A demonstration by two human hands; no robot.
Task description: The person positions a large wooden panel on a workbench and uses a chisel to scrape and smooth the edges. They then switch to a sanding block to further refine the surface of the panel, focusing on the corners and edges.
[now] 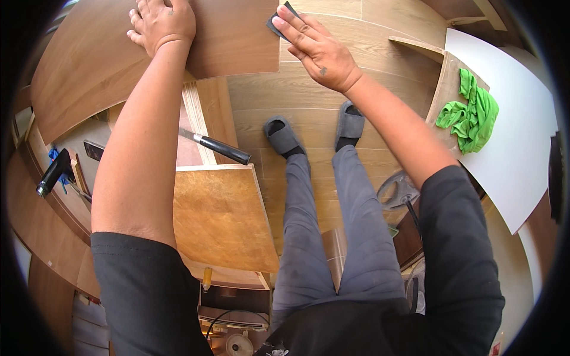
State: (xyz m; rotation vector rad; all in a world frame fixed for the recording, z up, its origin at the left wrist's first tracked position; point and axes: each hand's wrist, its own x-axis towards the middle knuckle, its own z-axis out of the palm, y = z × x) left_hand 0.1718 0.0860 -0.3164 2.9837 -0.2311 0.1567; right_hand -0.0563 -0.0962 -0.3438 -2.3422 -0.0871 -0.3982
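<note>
A large brown wood-grain panel (237, 38) spans the upper left. My left hand (163, 26) lies on its top face, palm down, fingers somewhat spread and nothing held. Just off the panel's right-hand edge is my right hand (325, 54), closed on a small dark sheet of sandpaper (274, 26). The fingers lie stretched over the sheet, and its dark corners stick out past the fingertips. Whether the sandpaper touches the panel's edge I cannot tell.
A black-handled tool (222, 149) with a metal blade lies below the panel, near an upright tan board (222, 207). At far left are another black handle (53, 172) and a phone (94, 150). To the right, a green cloth (478, 121) lies by a white panel (510, 89).
</note>
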